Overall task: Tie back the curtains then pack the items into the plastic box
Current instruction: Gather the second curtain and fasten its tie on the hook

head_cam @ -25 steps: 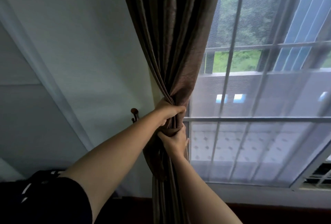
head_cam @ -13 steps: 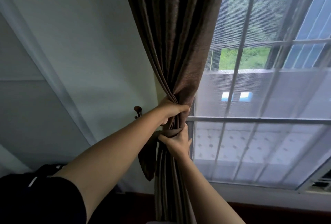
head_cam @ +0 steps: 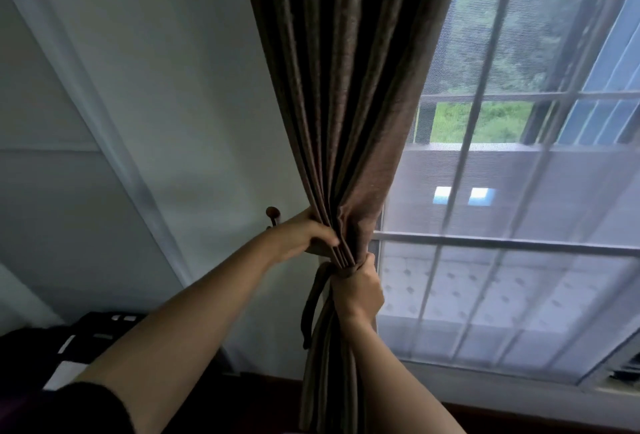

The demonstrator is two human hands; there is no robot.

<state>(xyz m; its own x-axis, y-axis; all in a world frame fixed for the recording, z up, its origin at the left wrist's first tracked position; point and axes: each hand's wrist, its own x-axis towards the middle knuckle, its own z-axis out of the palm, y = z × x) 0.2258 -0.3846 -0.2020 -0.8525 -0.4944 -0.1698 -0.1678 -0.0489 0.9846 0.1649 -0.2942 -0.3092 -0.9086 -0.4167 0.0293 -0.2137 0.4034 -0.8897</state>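
A: Fingers [head_cam: 325, 236] of the left hand [head_cam: 301, 234], how do they lie?

B: Curled over the front pleats of the brown curtain [head_cam: 346, 87], clenching the folds together, just in front of a small dark knob-ended wall hook [head_cam: 273, 214].

A: And the right hand [head_cam: 360, 291]?

B: Directly below the left, wrapped tight round the gathered bundle. Its thumb [head_cam: 367, 262] presses a fabric tieback band [head_cam: 311, 302] against the cloth; the loose part of the band hangs as a narrow dark loop on the bundle's left side.

A: What is the curtain like?

B: Heavy, matte, slightly slubbed weave, falling in deep vertical pleats that narrow to a waist at the hands and drop straight below. It sits at the left edge of the window [head_cam: 519, 243], against the plain pale wall [head_cam: 156, 87].

A: The window itself?

B: White bars, covered by a fine translucent mesh; greenery and a tiled surface show blurred through it.

A: Any containers?

B: One dark, boxy thing [head_cam: 100, 326] with pale slots sits low at the left, behind a black sleeve [head_cam: 86, 409]. I cannot tell what it is or what it holds.
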